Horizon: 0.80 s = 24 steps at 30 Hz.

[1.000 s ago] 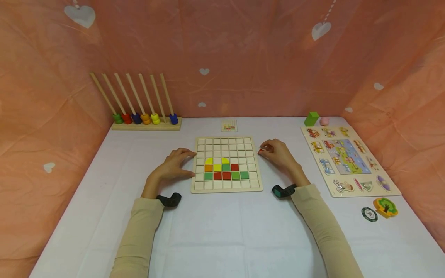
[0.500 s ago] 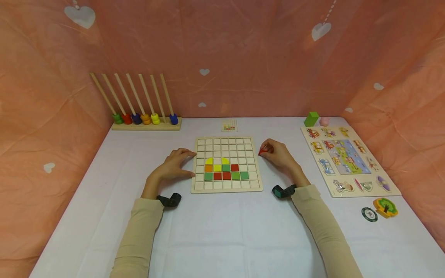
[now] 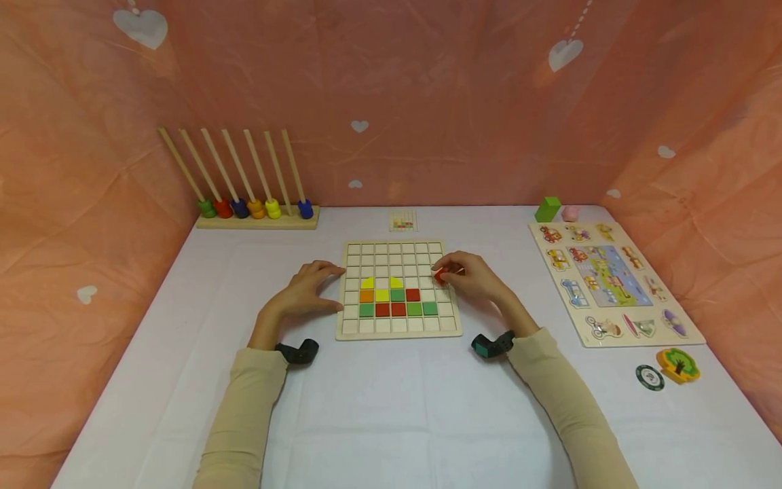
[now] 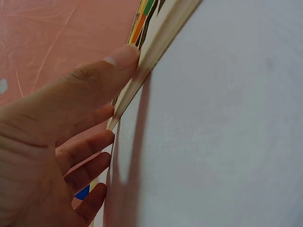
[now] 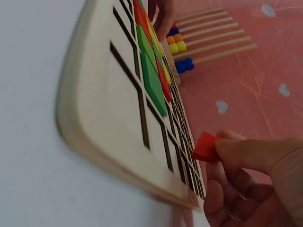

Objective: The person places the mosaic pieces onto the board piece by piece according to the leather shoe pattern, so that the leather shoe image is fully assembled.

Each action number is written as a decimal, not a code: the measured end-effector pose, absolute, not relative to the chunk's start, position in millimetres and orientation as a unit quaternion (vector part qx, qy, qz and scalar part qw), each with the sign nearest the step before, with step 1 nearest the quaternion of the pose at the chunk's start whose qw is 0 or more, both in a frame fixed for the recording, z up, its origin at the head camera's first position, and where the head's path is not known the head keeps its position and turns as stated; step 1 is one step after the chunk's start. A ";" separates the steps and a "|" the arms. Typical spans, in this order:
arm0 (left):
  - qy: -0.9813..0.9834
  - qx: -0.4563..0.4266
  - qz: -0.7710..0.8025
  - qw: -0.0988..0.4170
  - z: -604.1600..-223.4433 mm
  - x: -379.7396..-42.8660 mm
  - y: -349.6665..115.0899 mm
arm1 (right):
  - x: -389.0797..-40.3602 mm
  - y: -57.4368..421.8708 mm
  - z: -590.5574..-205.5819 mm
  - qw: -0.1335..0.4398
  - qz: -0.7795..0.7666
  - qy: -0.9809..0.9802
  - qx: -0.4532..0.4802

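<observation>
A wooden grid board (image 3: 398, 326) lies flat at the middle of the table, with several red, green, yellow and orange tiles set in its lower cells. My left hand (image 3: 305, 291) rests at the board's left edge, its thumb and fingers spread and nearly straight; in the left wrist view the thumb touches the rim. Between thumb and fingertips my right hand (image 3: 473, 277) pinches a small red tile (image 5: 206, 147). That tile is above the board's right-hand columns, off the surface. Its full outline is partly covered by the fingers.
Behind the board lies a small pattern card (image 3: 403, 221). A bead-and-peg stand (image 3: 256, 223) is at the back left. On the right are a picture puzzle (image 3: 611, 285), a green block (image 3: 547, 209), a pink piece (image 3: 570, 214), a round chip (image 3: 649, 377) and a tree piece (image 3: 678, 365).
My right hand has moved left with the red tile, from beside the board to over its right columns. The left hand and the tiles in the board have stayed put.
</observation>
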<state>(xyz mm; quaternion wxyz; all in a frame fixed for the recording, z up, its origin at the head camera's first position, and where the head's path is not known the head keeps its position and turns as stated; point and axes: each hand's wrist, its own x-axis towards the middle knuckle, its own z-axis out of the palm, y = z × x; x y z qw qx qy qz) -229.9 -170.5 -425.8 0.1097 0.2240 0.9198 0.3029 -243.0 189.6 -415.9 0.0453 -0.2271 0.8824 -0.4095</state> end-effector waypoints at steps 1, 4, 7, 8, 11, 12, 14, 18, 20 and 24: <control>0.920 0.226 0.303 0.108 -425.6 -229.8 -170.4 | -242.4 187.5 -416.7 0.054 -0.412 0.878 -0.239; 0.920 0.232 0.300 0.102 -425.7 -230.1 -170.1 | -239.4 181.1 -417.5 0.084 -0.422 0.863 -0.265; 0.920 0.235 0.297 0.101 -425.8 -229.9 -170.0 | -237.7 176.4 -420.2 0.098 -0.422 0.858 -0.278; 0.920 0.235 0.296 0.101 -425.9 -229.8 -170.0 | -236.7 175.0 -420.4 0.098 -0.420 0.857 -0.280; 0.920 0.234 0.297 0.101 -425.7 -229.4 -170.2 | -235.7 172.3 -422.6 0.087 -0.409 0.861 -0.289; 0.920 0.235 0.297 0.099 -425.7 -229.4 -170.3 | -235.3 171.8 -423.1 0.082 -0.406 0.863 -0.289; 0.920 0.237 0.296 0.096 -425.7 -229.3 -170.4 | -234.9 170.9 -423.7 0.076 -0.400 0.868 -0.284; 0.921 0.237 0.295 0.095 -425.6 -229.5 -170.3 | -233.9 170.0 -424.4 0.064 -0.387 0.878 -0.273; 0.921 0.235 0.295 0.097 -425.6 -229.6 -170.0 | -233.2 169.8 -424.6 0.058 -0.383 0.880 -0.274; 0.922 0.235 0.292 0.100 -425.8 -229.8 -169.9 | -232.2 169.5 -425.2 0.049 -0.374 0.882 -0.282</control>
